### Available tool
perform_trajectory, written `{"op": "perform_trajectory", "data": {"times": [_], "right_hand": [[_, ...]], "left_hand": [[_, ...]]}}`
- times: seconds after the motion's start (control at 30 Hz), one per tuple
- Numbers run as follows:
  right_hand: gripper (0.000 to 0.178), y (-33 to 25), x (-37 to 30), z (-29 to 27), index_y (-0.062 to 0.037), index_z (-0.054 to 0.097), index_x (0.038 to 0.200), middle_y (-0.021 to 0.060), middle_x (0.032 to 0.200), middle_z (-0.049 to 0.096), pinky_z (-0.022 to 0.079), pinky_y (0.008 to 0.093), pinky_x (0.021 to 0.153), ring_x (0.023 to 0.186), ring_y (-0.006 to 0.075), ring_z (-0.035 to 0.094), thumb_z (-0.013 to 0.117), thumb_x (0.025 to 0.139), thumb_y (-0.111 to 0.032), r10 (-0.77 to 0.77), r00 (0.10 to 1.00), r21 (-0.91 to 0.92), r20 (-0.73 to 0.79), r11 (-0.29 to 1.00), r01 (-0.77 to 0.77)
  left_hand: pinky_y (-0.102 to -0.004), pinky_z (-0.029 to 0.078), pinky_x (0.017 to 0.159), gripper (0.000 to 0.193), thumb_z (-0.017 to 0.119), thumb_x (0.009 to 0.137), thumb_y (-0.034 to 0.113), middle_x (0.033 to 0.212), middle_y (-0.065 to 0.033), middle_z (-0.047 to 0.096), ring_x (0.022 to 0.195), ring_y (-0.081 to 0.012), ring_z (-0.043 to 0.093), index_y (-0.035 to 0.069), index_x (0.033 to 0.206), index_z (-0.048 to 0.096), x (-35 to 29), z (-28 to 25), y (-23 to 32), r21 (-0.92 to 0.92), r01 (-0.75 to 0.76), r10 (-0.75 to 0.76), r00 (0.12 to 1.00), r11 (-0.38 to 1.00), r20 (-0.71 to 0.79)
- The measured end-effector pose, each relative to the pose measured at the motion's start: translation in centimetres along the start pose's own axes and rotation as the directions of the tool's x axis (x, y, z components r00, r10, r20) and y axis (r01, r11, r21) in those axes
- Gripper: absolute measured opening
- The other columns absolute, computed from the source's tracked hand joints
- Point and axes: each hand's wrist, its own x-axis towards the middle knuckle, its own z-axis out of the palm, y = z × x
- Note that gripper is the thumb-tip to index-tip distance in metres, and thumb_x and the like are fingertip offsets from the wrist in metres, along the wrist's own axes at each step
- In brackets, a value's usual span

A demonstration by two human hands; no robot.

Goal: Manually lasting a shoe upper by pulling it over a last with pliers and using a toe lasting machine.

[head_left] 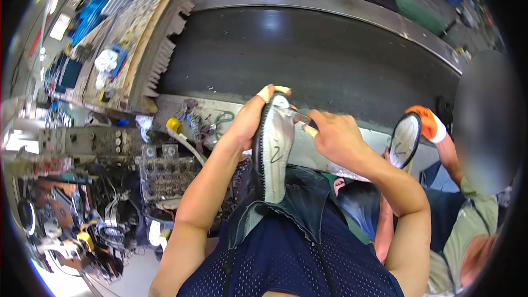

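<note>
My left hand (248, 122) is closed around the far end of a shoe (274, 148), bottom side up. The shoe has a pale, silvery underside with a handwritten mark, and dark ridged edging runs along its rim. Its near end rests by the dark denim apron (300, 190) at my waist. Pale coverings wrap some fingertips of my left hand. My right hand (336, 136) grips a small tool with a flat metal blade (298, 116), probably a knife. The blade touches or nearly touches the shoe's far right edge; the exact contact is too small to tell.
A dark conveyor belt (308, 55) runs across beyond a metal ledge (313, 151). At right, a co-worker's orange-gloved hand (426, 124) holds another shoe (406, 138). A worn workbench (124, 49) stands far left, with a grimy control panel (82, 141) nearer. A yellow-ended hose (175, 126) lies left of my arm.
</note>
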Motion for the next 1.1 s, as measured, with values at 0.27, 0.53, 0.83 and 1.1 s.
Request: {"op": "perform_trajectory", "data": {"times": [0.27, 0.53, 0.83, 1.1], "right_hand": [[0.029, -3.1, 3.0, -1.7, -0.0012, 0.059, 0.084, 0.0028, 0.061, 0.056, 0.042, 0.0334, 0.051, 0.052, 0.0138, 0.055, 0.065, 0.099, -0.025, 0.241, 0.868, 0.594, 0.434, 0.648, -0.476], [0.014, -1.9, 4.6, 0.3, -0.0023, 0.061, 0.102, 0.0143, 0.071, 0.065, 0.051, 0.0449, 0.063, 0.064, 0.0327, 0.066, 0.062, 0.091, -0.011, -0.123, 0.98, -0.068, 0.157, 0.989, 0.135], [0.035, -1.8, 3.1, -0.4, -0.0045, 0.059, 0.119, 0.0165, 0.093, 0.064, 0.054, 0.0452, 0.068, 0.09, 0.0331, 0.067, 0.063, 0.084, -0.006, -0.227, 0.974, -0.316, 0.003, 0.924, 0.216], [0.025, -4.9, 3.2, -0.9, 0.0021, 0.064, 0.09, 0.014, 0.066, 0.064, 0.049, 0.0393, 0.061, 0.061, 0.0224, 0.062, 0.063, 0.098, -0.021, 0.134, 0.895, 0.469, 0.425, 0.813, -0.344]], "left_hand": [[-0.0387, 0.059, 0.085, 0.052, 0.044, 0.107, 0.052, 0.108, -0.0139, 0.071, 0.095, -0.0235, 0.071, 0.007, 0.129, 0.059, 0.1, -2.4, -0.2, 0.016, -0.105, 0.105, 0.994, 0.994, 0.0], [-0.0385, 0.059, 0.081, 0.057, 0.043, 0.105, 0.058, 0.107, -0.0151, 0.072, 0.092, -0.0248, 0.072, 0.011, 0.131, 0.062, -1.7, -4.7, -2.2, -0.115, -0.033, 0.025, 0.997, 0.993, -0.069], [-0.0387, 0.059, 0.079, 0.056, 0.045, 0.104, 0.058, 0.109, -0.0161, 0.073, 0.091, -0.0246, 0.072, 0.011, 0.13, 0.063, -2.4, -3.8, -1.8, -0.232, -0.051, 0.049, 0.999, 0.971, -0.015], [-0.0411, 0.06, 0.081, 0.049, 0.047, 0.104, 0.048, 0.105, -0.0167, 0.073, 0.092, -0.0266, 0.073, 0.007, 0.125, 0.063, -2.2, -3.8, -2.1, -0.275, -0.035, 0.021, 0.998, 0.961, -0.052]]}}
